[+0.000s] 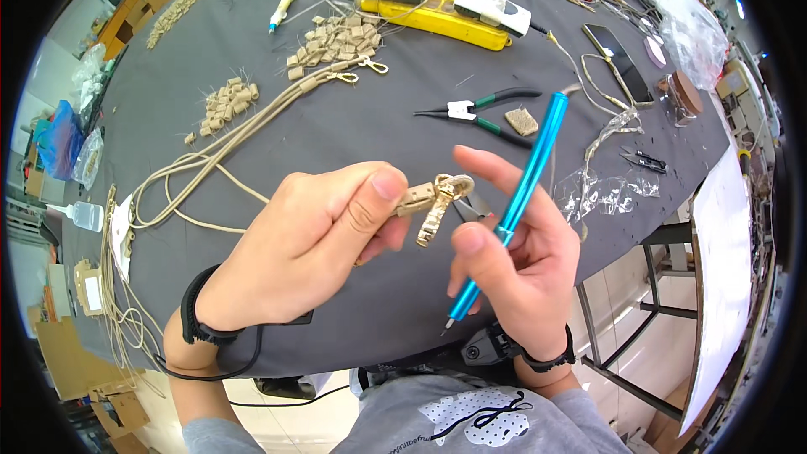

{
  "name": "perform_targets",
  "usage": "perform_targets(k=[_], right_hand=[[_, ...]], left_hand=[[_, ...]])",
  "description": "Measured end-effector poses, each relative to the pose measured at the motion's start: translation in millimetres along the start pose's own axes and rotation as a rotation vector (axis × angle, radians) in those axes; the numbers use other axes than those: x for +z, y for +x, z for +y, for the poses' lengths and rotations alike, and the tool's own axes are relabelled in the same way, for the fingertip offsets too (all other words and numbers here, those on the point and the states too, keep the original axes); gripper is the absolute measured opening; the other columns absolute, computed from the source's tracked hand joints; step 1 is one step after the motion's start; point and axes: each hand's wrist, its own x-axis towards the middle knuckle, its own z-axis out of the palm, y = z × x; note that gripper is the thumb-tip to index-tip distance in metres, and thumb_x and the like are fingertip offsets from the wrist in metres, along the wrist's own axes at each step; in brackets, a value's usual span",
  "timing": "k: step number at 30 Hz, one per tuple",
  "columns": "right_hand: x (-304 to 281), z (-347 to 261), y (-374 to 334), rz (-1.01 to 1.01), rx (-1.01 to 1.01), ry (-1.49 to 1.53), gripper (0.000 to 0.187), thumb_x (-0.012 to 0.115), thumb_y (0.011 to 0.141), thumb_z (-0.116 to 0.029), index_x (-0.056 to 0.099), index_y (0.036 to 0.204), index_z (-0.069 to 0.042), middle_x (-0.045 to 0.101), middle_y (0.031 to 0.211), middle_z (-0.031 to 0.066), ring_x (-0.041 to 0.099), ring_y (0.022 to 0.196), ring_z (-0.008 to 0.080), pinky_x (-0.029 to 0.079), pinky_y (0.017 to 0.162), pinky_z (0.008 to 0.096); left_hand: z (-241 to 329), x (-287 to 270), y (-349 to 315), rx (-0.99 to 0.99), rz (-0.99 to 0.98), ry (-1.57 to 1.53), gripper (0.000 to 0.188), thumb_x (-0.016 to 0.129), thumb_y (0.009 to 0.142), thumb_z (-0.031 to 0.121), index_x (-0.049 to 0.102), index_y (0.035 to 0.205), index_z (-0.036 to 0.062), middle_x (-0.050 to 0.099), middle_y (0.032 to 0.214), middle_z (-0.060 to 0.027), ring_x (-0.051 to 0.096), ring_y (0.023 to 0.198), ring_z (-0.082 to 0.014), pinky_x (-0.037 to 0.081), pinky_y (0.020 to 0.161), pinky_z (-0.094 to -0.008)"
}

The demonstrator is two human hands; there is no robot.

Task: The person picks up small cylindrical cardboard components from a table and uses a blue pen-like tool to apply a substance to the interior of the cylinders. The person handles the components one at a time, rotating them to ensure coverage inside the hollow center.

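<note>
Clamping its grip on a beige cord end [414, 200] with a gold clasp [432, 220] above the grey desk [361, 130], the left hand [307, 231] faced the right hand [534, 265], whose grip encircled a blue pen-shaped tool [535, 161].

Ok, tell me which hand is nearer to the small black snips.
Right. The right hand, holding a blue pen-like tool, is left of and below the small black snips in view; the left hand is much farther left.

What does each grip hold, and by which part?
Left grip: beige sleeve with gold clasp, by the end opposite the clasp. Right grip: blue pen-shaped tool, by its lower barrel.
</note>
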Motion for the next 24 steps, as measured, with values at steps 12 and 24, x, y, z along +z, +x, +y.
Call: perform_targets(k=[12, 24], right_hand=[[-7.8, -0.9, -4.9, 0.063, 0.005, -0.023, 0.041, 0.061, 0.073, -0.001, 0.045, 0.112, 0.001, 0.055, 0.059, -0.0007, 0.047, 0.049, 0.0009, 0.032, 0.041, 0.0139], [-92.6, 16.2, 11.0, 0.615, -0.306, 0.116, 0.026, 0.04, 0.085, -0.016, 0.041, 0.105, 0.002, 0.041, 0.041, 0.0043, 0.032, 0.025, 0.008, 0.024, 0.022, 0.0201]], left_hand=[[2.4, -8.0, 1.3, 0.164, 0.207, 0.332, 0.029, 0.034, 0.09, 0.022, 0.046, 0.072, 0.0025, 0.046, 0.057, -0.0092, 0.046, 0.049, -0.0224, 0.036, 0.047, -0.0297], [-31.7, -180.5, 38.8, -0.041, 0.59, 0.846, 0.031, 0.048, 0.084, 0.031, 0.048, 0.073, 0.0027, 0.044, 0.068, 0.0019, 0.039, 0.062, -0.0055, 0.033, 0.054, -0.0203]])
